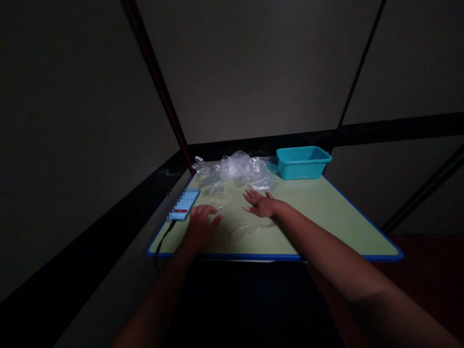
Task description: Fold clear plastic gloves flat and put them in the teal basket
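A clear plastic bag lies spread on the pale green table, so see-through that its edges are hard to make out. My right hand rests flat over its far right part, fingers stretched out. At the bag's left side is my left hand, with fingers slightly curved and the thumb apart from them; nothing shows in its grasp. Beyond both hands, a loose heap of crumpled clear plastic bags covers the back of the table.
A turquoise plastic basin stands at the back right corner. Along the left edge lies a phone with a lit screen, and its dark cable hangs over the edge. Walls rise behind and to the left.
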A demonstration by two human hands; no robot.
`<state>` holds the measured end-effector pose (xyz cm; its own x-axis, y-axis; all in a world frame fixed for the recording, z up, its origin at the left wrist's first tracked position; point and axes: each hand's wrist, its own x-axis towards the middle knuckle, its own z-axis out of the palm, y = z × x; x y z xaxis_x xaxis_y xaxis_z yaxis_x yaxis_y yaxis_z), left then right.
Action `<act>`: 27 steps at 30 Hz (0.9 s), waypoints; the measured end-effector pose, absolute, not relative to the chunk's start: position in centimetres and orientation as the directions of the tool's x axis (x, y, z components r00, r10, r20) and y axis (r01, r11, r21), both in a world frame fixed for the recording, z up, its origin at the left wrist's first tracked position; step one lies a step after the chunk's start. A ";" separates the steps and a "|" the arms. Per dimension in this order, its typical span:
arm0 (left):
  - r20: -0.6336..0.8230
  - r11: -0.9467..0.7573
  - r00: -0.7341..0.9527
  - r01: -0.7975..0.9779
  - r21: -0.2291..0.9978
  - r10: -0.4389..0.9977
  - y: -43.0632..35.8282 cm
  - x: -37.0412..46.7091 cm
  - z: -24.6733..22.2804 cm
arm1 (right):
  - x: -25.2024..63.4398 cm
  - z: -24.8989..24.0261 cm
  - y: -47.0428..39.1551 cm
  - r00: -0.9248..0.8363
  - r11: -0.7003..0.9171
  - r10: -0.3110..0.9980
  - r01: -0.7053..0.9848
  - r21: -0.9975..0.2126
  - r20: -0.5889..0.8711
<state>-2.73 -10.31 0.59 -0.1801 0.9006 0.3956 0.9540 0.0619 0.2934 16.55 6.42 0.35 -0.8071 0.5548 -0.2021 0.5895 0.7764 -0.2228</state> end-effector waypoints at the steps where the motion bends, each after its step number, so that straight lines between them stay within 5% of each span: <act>1: 0.369 0.089 -0.206 0.947 0.310 0.906 -10.7 -2.8 0.7 | 16.5 0.3 6.5 -0.808 0.776 0.554 0.589 -0.225 -0.200; 7: 0.150 0.284 -0.334 0.917 0.281 0.931 -12.0 0.0 0.4 | 16.5 0.2 6.6 -0.808 0.770 0.553 0.588 -0.248 -0.201; 13: 0.107 0.310 -0.347 0.913 0.264 0.932 -11.7 2.4 -0.1 | 16.7 0.5 6.6 -0.810 0.772 0.550 0.585 -0.249 -0.202; 17: 0.115 0.199 -0.289 0.849 0.490 0.951 -11.4 2.5 -0.3 | 16.7 0.4 6.7 -0.813 0.773 0.545 0.582 -0.254 -0.204; 22: 0.044 0.119 -0.346 0.437 0.892 0.937 -10.6 2.5 -0.5 | 16.7 0.4 6.7 -0.815 0.773 0.542 0.579 -0.258 -0.207; 27: -0.175 0.177 -0.349 -0.028 0.984 0.920 -10.1 2.9 -0.2 | 16.8 0.5 6.8 -0.822 0.771 0.533 0.569 -0.286 -0.199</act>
<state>2.88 -10.08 -0.16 -0.3493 0.9205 -0.1753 -0.0280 0.1768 0.9839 16.79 6.79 0.50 -0.8224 0.5332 -0.1986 0.5690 0.7710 -0.2860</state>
